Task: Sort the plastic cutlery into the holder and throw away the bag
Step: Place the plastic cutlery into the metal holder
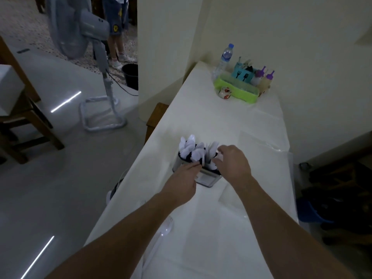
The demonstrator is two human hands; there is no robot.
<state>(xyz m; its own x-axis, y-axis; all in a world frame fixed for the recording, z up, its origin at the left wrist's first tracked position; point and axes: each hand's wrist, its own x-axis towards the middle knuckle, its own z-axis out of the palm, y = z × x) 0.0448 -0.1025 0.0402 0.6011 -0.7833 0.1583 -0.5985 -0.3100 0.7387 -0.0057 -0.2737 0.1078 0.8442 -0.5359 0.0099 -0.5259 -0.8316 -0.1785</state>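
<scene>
A dark cutlery holder (205,179) with a shiny lower wall stands in the middle of the white-covered table (201,121). Several white plastic spoons (189,147) stick up out of it. My left hand (184,178) reaches to the holder's near left rim, fingers stretched toward the cutlery. My right hand (234,162) hovers over the holder's right side, its fingers curled round white plastic cutlery (220,157). A clear plastic fork (167,228) lies on the table near me, between my forearms. The bag is not clearly visible.
At the far end of the table sit a green tray (235,89), a water bottle (226,56), purple-capped bottles (265,79) and a small cup (224,93). On the floor at left are a standing fan (96,57), a black bucket (130,75), wooden chairs and a person's legs.
</scene>
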